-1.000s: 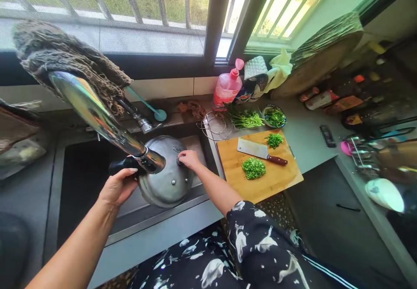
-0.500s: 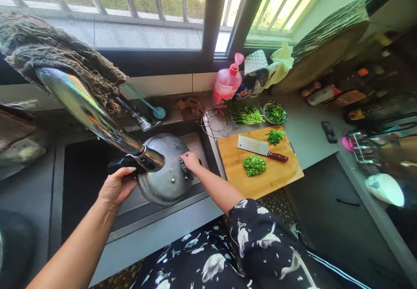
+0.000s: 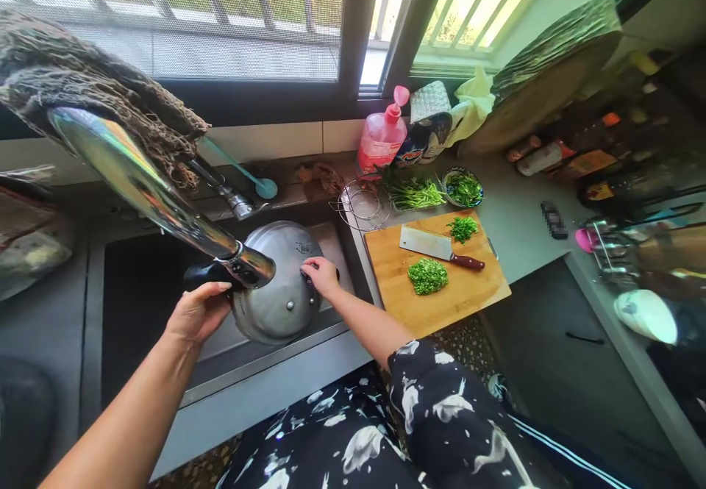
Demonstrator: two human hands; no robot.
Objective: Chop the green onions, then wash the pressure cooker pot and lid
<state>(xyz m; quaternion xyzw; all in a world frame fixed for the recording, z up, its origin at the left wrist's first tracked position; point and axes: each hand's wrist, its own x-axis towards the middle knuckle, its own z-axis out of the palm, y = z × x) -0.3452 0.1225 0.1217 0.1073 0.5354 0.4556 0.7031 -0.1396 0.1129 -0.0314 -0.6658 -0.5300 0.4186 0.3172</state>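
Note:
A grey metal pressure cooker lid point(image 3: 281, 254) is held over the sink point(image 3: 342, 254), its domed side facing me. My left hand point(image 3: 201, 312) grips the lid's left edge by its black handle point(image 3: 199, 276), thumb on top and the other fingers mostly hidden. My right hand point(image 3: 324, 277) is closed on a dark steel wool scrubber point(image 3: 309, 272), pressed to the right part of the lid. Most of the scrubber is covered by my fingers. Across the lid's upper left comes the end of the chrome faucet point(image 3: 254, 265); no water shows.
Right of the sink lies a cutting board point(image 3: 386, 276) with a cleaver point(image 3: 424, 243) and chopped greens point(image 3: 427, 276). Behind it stand a wire rack point(image 3: 364, 206), a bowl of greens point(image 3: 462, 187) and a pink soap bottle point(image 3: 380, 140). A mesh cloth point(image 3: 110, 92) drapes the faucet.
My right hand has shifted slightly over the lid, and less of the scrubber shows. The left hand keeps its grip. The whole view has moved a little.

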